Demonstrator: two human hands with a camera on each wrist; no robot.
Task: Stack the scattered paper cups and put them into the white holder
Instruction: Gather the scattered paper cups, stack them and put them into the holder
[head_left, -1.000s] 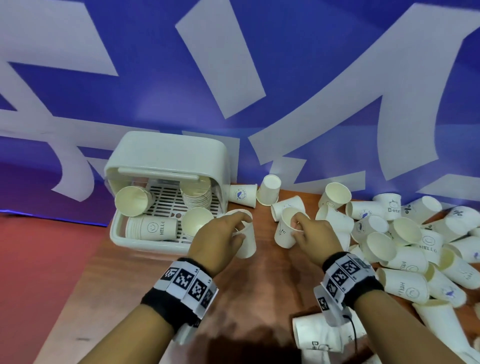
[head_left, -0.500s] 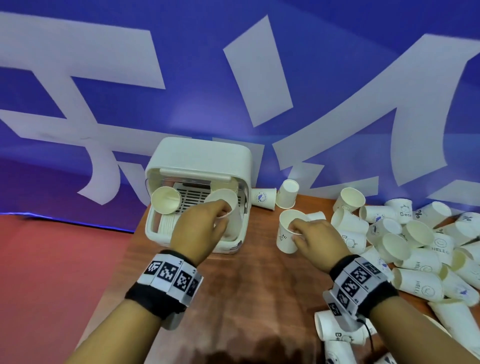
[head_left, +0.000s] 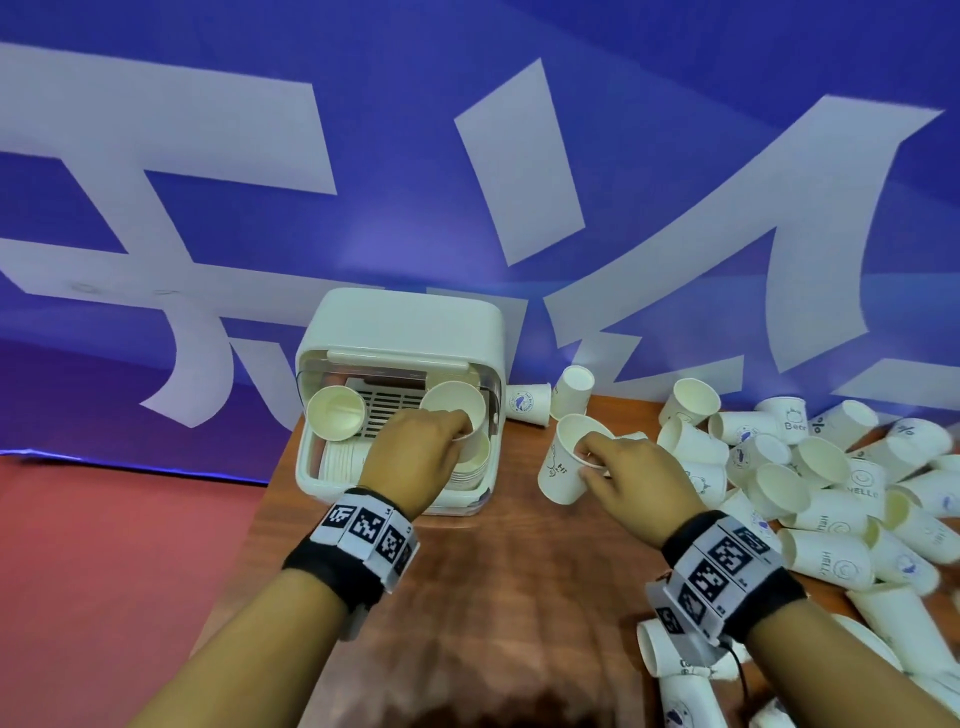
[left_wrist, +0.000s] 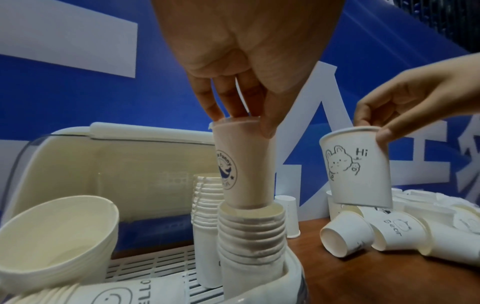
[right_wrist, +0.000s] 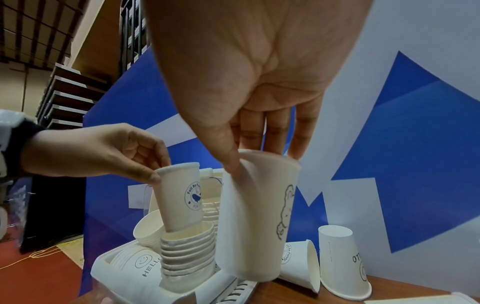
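My left hand (head_left: 415, 457) pinches the rim of a whale-print cup (left_wrist: 241, 164), whose base sits in the mouth of an upright cup stack (left_wrist: 249, 232) at the front right of the white holder (head_left: 400, 332). In the right wrist view the same whale-print cup (right_wrist: 182, 195) enters the cup stack (right_wrist: 187, 255). My right hand (head_left: 618, 467) holds a rabbit "Hi" cup (head_left: 563, 467) by its rim, lifted just right of the holder. The rabbit "Hi" cup (left_wrist: 358, 166) hangs above loose cups.
Scattered cups (head_left: 810, 483) crowd the right side of the wooden table (head_left: 493, 597). More stacks lie and stand inside the holder, one tilted stack (head_left: 335, 413) at its left. Two cups (head_left: 550, 400) sit beside the holder. A blue banner wall (head_left: 363, 182) is behind.
My left hand carried its cup from the table into the holder and onto the upright stack. My right hand lifted the rabbit cup and drew it slightly toward the holder.
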